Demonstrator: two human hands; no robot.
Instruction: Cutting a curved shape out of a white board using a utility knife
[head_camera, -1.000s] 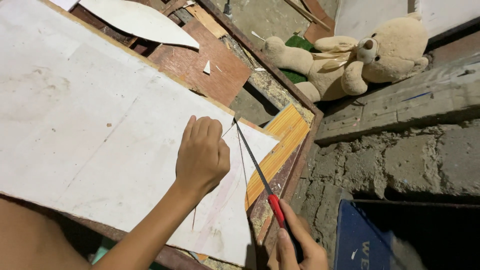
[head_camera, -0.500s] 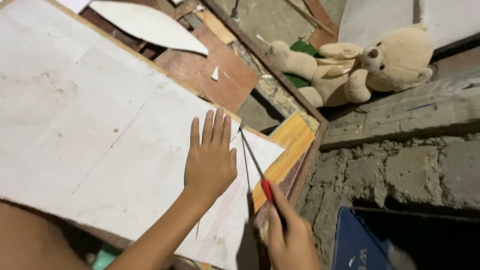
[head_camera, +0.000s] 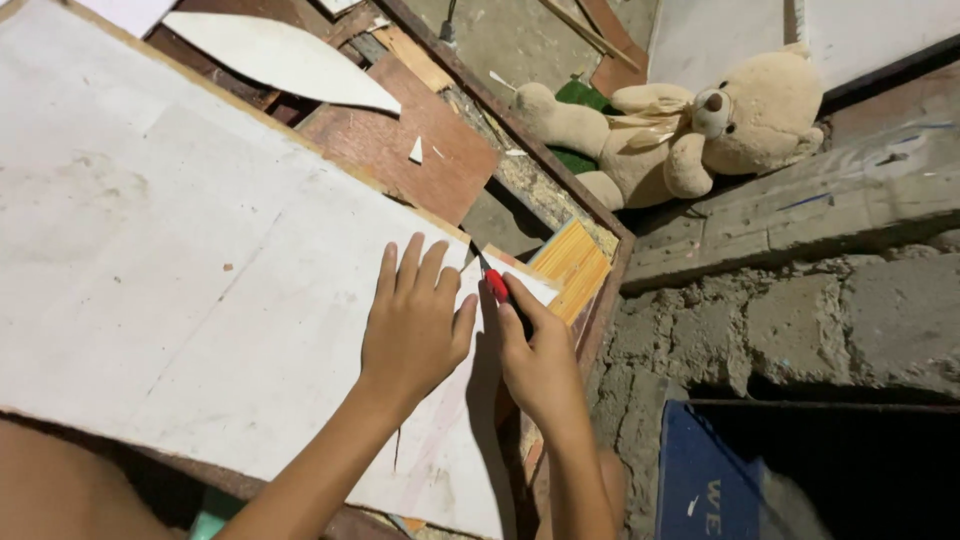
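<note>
A large white board (head_camera: 170, 260) lies tilted across the view. My left hand (head_camera: 415, 320) rests flat on it near its right edge, fingers spread. Right beside it, my right hand (head_camera: 535, 360) grips a red-handled cutter (head_camera: 493, 280) whose dark blade tip touches the board's upper right corner. The cutter's lower part is hidden in my fist.
A beige teddy bear (head_camera: 690, 130) lies on rubble at the upper right. Brown wooden panels (head_camera: 400, 140) and a yellow-edged board (head_camera: 575, 270) sit beyond the white board. A rough concrete block wall (head_camera: 790, 300) stands at right, with a blue container (head_camera: 710, 480) below it.
My right hand has moved up along the board's right edge, carrying the cutter from the lower edge to the upper corner. My left hand has gone from curled to flat.
</note>
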